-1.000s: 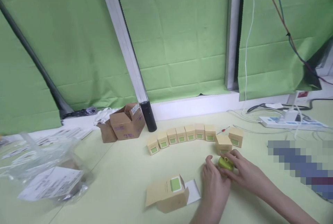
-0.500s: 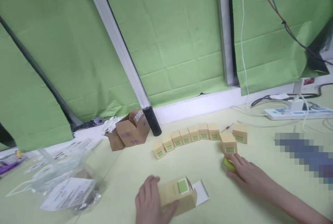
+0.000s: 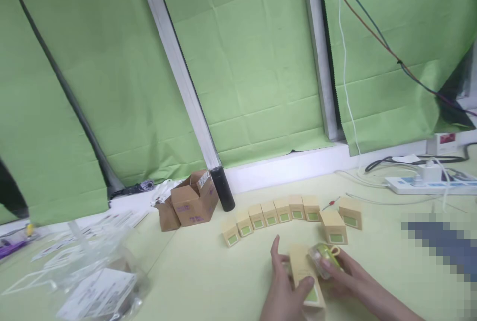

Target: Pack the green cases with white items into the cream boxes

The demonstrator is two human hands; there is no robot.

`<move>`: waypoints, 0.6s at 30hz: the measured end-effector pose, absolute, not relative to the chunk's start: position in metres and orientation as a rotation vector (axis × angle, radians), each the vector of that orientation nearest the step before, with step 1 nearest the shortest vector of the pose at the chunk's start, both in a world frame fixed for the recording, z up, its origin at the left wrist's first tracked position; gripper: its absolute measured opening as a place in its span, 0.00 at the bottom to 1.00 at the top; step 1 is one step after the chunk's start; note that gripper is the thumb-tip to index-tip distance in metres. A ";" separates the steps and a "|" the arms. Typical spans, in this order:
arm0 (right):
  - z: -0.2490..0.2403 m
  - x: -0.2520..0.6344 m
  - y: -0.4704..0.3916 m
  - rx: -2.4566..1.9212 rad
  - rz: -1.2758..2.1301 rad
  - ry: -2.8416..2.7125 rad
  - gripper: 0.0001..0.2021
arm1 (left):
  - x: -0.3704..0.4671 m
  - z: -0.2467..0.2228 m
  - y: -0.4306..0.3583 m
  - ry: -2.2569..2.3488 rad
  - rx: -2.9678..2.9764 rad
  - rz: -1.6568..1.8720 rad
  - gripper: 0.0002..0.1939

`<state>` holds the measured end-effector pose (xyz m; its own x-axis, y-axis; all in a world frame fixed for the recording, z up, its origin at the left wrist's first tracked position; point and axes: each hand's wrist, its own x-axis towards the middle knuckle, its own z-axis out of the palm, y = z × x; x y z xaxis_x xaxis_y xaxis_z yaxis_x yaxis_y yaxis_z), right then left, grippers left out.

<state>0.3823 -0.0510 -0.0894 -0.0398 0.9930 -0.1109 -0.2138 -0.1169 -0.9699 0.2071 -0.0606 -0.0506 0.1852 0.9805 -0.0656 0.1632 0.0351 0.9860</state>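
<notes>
Near the front edge, my left hand grips a tan box with a green label, its thumb across the front and its index finger raised. Just right of that box, my right hand holds a small yellow-green item with a clear part and a small loop. The item is close beside the box; whether they touch is unclear. Beyond my hands, several tan boxes with green labels stand in a curved row. Two more boxes, one nearer and one farther, stand at the row's right.
An open brown carton and a black cylinder stand by the wall. Clear plastic bags with papers lie at left. A white power strip with cables is at back right, and a small red-and-metal item lies behind the boxes.
My left hand has moved right with the box, now turned more upright in view. My right hand has lifted the yellow-green item and brought it beside the box. The view has shifted slightly.
</notes>
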 end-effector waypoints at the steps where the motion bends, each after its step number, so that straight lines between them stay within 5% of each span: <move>1: -0.089 0.381 -0.050 -1.103 1.491 -0.931 0.28 | 0.215 -0.052 -0.057 1.153 1.345 0.989 0.53; 4: -0.089 0.385 -0.044 -1.064 1.617 -0.775 0.22 | 0.225 -0.060 -0.049 1.162 1.335 0.985 0.55; 10: -0.085 0.390 -0.045 -0.909 1.678 -0.804 0.21 | 0.222 -0.077 -0.051 1.205 1.390 0.914 0.29; 18: -0.067 0.386 -0.060 -1.026 1.484 -0.896 0.24 | 0.228 -0.065 -0.072 0.707 1.234 0.757 0.36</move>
